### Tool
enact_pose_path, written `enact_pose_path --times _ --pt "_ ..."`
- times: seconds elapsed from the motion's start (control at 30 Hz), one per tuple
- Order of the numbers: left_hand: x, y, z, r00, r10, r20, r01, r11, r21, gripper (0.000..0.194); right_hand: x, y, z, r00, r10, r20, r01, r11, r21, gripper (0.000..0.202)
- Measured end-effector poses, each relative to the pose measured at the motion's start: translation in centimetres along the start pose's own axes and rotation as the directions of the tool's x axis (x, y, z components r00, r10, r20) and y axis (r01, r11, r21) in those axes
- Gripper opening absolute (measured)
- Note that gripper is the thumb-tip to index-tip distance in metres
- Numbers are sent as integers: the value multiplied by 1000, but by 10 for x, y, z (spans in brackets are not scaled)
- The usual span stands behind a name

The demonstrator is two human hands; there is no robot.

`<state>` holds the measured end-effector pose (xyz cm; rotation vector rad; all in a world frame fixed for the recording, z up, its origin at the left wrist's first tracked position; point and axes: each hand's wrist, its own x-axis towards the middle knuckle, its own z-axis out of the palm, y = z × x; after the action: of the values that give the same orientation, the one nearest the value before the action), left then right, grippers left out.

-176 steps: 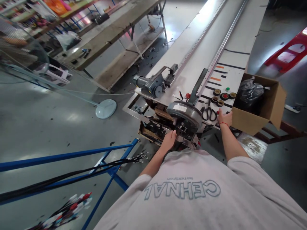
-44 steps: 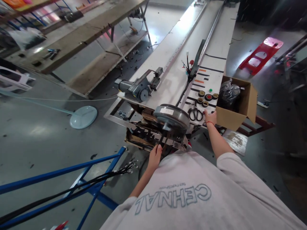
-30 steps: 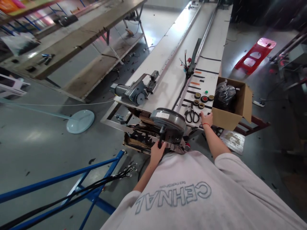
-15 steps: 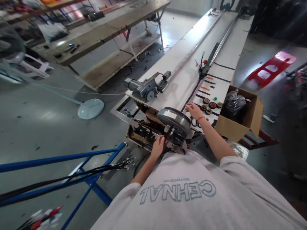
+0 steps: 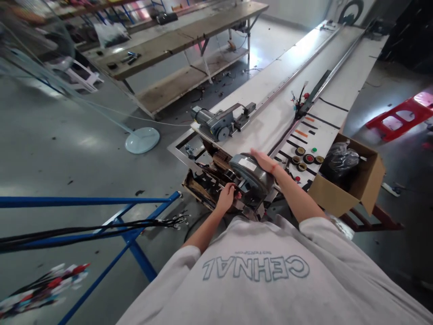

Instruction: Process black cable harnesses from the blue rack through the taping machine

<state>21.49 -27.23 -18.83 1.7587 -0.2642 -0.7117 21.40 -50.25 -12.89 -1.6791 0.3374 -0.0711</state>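
A large dark reel with a white label [image 5: 252, 174] stands at the near end of the long white table [image 5: 250, 131]. My right hand [image 5: 263, 160] lies with its fingers stretched out along the reel's upper right side. Left of the reel, my left hand [image 5: 227, 195] is closed at the dark metal parts by the reel's hub. What its fingers hold is too small to make out. A grey motor unit [image 5: 216, 122] sits on the table beyond the hands.
Tape rolls [image 5: 308, 159] and black and orange strips lie right of the reel. An open cardboard box [image 5: 368, 174] holds a black bundle. A blue metal frame [image 5: 135, 253] with cables stands at the left. A fan base [image 5: 142, 140] rests on the floor.
My right hand has moved from beside the reel onto its upper side and its fingers have spread. My left hand has shifted slightly up toward the hub. The whole view has turned left.
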Motion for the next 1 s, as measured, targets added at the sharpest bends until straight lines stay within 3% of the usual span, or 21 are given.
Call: enact_pose_path --times 0.1,0.17,0.33,0.43,0.53,0.6,0.67,0.73,0.8,0.83,0.9,1.0 --pt "1 3 6 995 -9 102 16 998 -67 38 -41 32 -13 983 149 -106 -126 973 194 70" --pt "4 8 9 980 -53 193 72 993 -89 37 -57 44 -20 959 225 -175 -186 958 217 68" --pt "19 26 1 925 -168 341 144 985 95 35 -39 19 -14 983 149 -108 -153 988 -33 59" --pt "20 34 0 895 -226 385 138 960 243 35 -28 9 -7 985 126 -116 -136 988 -73 60" --pt "10 37 7 939 -180 293 15 873 487 35 -39 27 -11 976 99 -196 -115 991 -68 55" --pt "4 40 11 978 -101 183 -52 733 679 34 -53 45 -19 950 110 -292 -169 968 -186 48" --pt "3 47 7 994 -22 105 -72 589 805 34 -67 60 -30 886 100 -452 -314 847 -429 33" --pt "8 58 -5 998 54 38 -60 510 858 36 -79 70 -38 810 98 -579 -505 618 -602 20" --pt "17 71 -22 992 129 -2 -61 482 874 38 -89 76 -42 773 148 -616 -610 441 -659 34" --pt "21 76 -30 988 153 1 -75 479 874 38 -94 79 -43 773 186 -607 -623 403 -671 39" --pt "26 84 -41 985 168 43 -121 487 865 39 -105 83 -44 770 232 -594 -633 396 -665 43" --pt "27 84 -43 985 162 61 -140 533 834 41 -121 84 -53 725 349 -594 -685 457 -567 39"
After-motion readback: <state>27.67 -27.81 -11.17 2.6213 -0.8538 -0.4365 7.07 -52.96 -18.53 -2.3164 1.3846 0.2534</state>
